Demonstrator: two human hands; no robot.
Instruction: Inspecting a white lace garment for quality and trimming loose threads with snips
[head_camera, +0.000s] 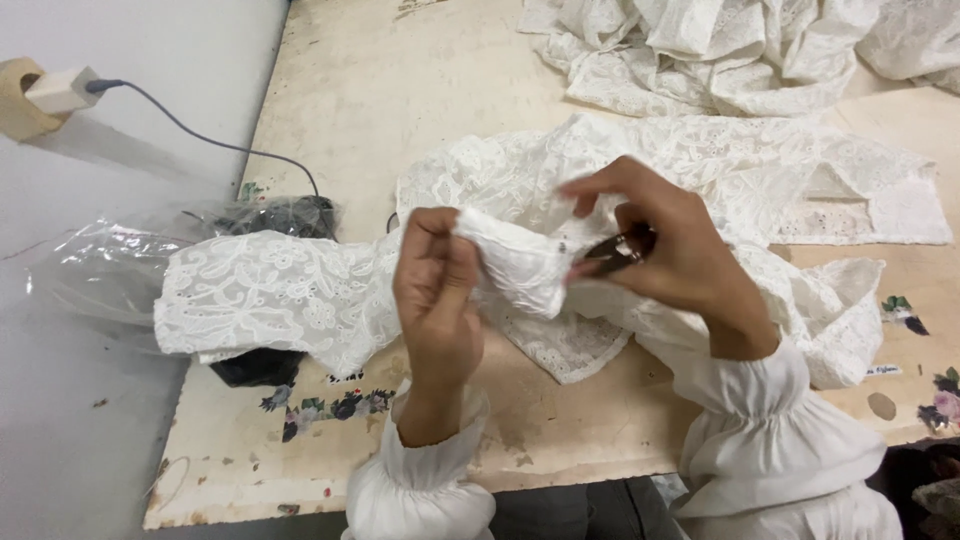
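Two white gathered sleeves (770, 440) sit closest to the lens, one on each forearm, at the near edge of a worn, pale board table (400, 90) with chipped flower stickers (330, 408) along its front. Left hand (437, 290) is raised above the table with its fingers pressed together, pinching a bunched fold of white lace garment (520, 262). Right hand (665, 250) meets the same fold from the other side, its thumb and fingers closed around a small dark metal tool (618, 250), possibly thread snips, though it is too hidden to be sure; the tool's tip touches the cloth. That garment lies spread across the middle of the table, one part draping left over a clear plastic bag (95, 270) that hangs off the table's left edge. Something black (285, 215) sits just behind the lace beside the bag, and I cannot tell whether it lies inside the bag. A second heap of lace (720, 50) lies at the far right, well apart from the hands, so two lace lots show in all. Left of the table a grey-white wall or floor (120, 40) carries one tape roll (15, 100) with a white plug (62, 90) on it, and one grey cable (200, 135) runs from it towards the black thing.
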